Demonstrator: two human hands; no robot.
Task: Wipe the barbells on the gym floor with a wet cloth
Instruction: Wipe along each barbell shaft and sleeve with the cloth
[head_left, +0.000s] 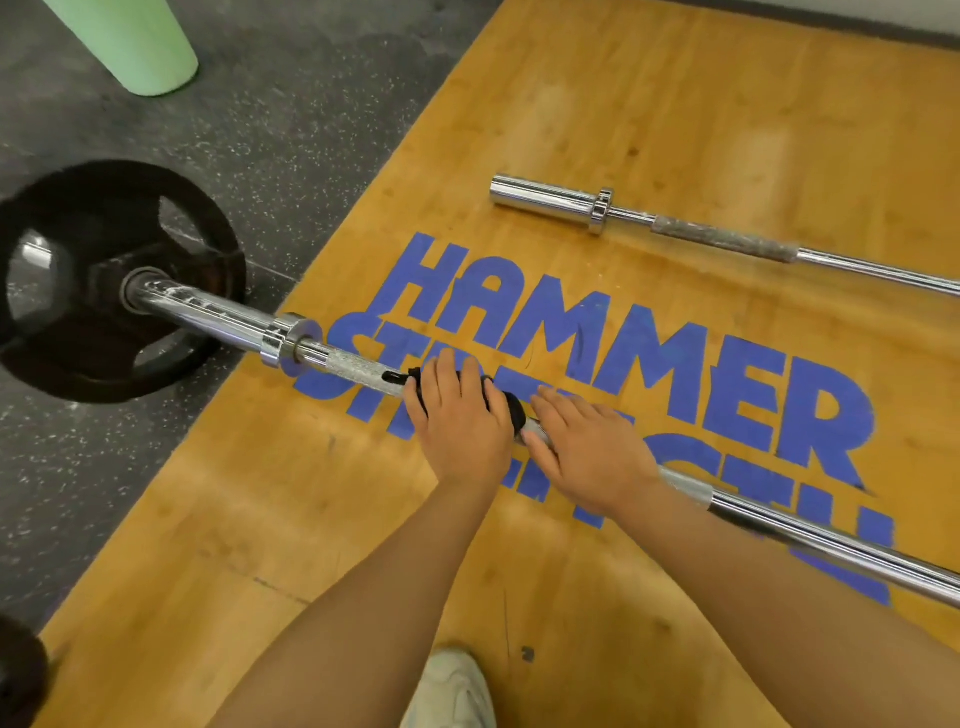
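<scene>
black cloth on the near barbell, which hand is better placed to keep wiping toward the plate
Left. The left hand already grips the black cloth around the near barbell, plate-side; the right hand rests on bare shaft.

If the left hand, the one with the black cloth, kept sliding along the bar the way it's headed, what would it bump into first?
Likely the metal collar on the near barbell. The left hand, gripping the black cloth around the bar, faces up-left along the knurled stretch; the weight plate lies farther beyond. Its sliding direction is my guess.

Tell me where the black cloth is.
Head view, centre: the black cloth is wrapped on the near barbell under the left hand, right hand beside it.
</scene>
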